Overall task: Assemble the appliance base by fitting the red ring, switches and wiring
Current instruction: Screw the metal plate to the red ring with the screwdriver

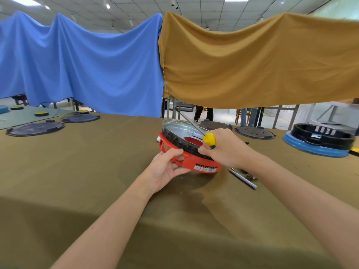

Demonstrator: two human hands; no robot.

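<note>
1. Appliance base (180, 131), with its red ring (196, 162) round a black and metal shell, sits tilted between the two hands on the olive-covered desk (77, 171), its near edge lifted toward the person.
2. Left hand (165, 167) reaches in from the lower left, forearm stretched across the desk, palm turned up; its thumb lies over the ring's top edge and the fingers curl underneath, gripping the ring.
3. Right hand (223, 150) comes in from the lower right, with the fist wrapped round the yellow and green handle of a screwdriver (208, 138), the thumb resting against the base's rim.
4. From that fist the screwdriver's thin metal shaft slants up and away over the base's open metal interior.
5. Just beside the right wrist, on the desk, lies a slim silver tool (242, 178) among a few small dark parts.
6. Farther off to the right of the right hand stands another base with a blue ring (314, 148).
</note>
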